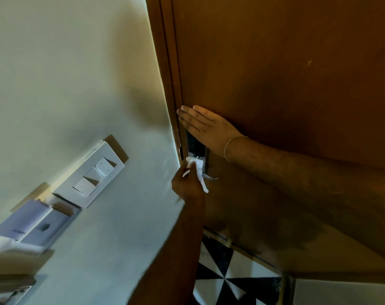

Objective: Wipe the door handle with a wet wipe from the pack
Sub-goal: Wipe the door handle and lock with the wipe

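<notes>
A brown wooden door (286, 62) fills the upper right. Its lock has a dark plate (194, 146) and a silver lever handle (207, 170) below it. My left hand (188, 183) comes up from below, shut on a white wet wipe (197, 167), and presses the wipe against the handle. My right hand (205, 126) lies flat on the door just above the lock plate, fingers straight and together, holding nothing. A thin bracelet sits on that wrist. The wipe pack is not in view.
A pale wall (66, 62) is left of the door frame (167, 73). On it hang a white switch plate (92, 175) and a card holder (30, 225). Black-and-white patterned floor (226, 280) shows beneath the door.
</notes>
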A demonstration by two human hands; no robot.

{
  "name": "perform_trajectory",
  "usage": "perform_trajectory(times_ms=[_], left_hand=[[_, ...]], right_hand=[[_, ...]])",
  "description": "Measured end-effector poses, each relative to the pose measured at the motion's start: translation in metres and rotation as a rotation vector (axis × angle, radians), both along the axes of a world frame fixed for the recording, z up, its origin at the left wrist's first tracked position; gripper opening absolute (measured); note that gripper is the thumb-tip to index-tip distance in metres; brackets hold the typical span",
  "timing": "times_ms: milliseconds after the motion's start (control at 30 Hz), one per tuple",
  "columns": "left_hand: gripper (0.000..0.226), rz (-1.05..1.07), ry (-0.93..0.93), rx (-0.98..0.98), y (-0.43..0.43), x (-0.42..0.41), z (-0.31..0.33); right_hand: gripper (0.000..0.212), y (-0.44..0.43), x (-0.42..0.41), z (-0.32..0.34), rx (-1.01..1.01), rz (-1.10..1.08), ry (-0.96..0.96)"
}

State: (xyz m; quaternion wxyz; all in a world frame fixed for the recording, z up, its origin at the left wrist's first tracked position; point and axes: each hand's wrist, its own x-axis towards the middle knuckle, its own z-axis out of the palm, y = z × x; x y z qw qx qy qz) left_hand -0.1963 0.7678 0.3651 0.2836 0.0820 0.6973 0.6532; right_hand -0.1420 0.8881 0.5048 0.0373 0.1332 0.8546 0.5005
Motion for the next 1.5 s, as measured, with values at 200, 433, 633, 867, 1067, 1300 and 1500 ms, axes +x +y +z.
perform_trajectory(times_ms=[200,433,633,867,1067,1300,1500], left_hand=[[0.029,-0.14,0.087,-0.211,0.027,-0.039,0.011],[0.029,-0.034,-0.024,-0.162,0.009,-0.016,0.006],[0.04,-0.116,-0.193,-0.253,-0.01,0.028,0.001],[0.051,-0.209,-0.23,-0.266,-0.009,0.038,-0.008],[0.028,-0.26,-0.252,-0.17,0.0,0.072,0.005],[0.017,-0.164,-0.234,-0.114,-0.003,0.088,0.0],[0.02,-0.283,-0.067,-0.123,-0.071,0.07,0.014]], right_hand=[[0.079,-0.001,-0.001,0.002,-0.021,0.009,0.003],[0.084,-0.004,-0.001,0.003,-0.05,-0.012,0.006],[0.087,-0.006,-0.001,0.005,-0.046,-0.02,0.005],[0.083,-0.007,-0.001,0.005,-0.068,-0.009,0.004],[0.081,-0.007,0.0,0.005,-0.073,-0.003,0.028],[0.081,-0.016,0.003,0.015,-0.167,-0.061,0.004],[0.068,-0.06,0.031,-0.001,-0.979,-0.087,0.662]])
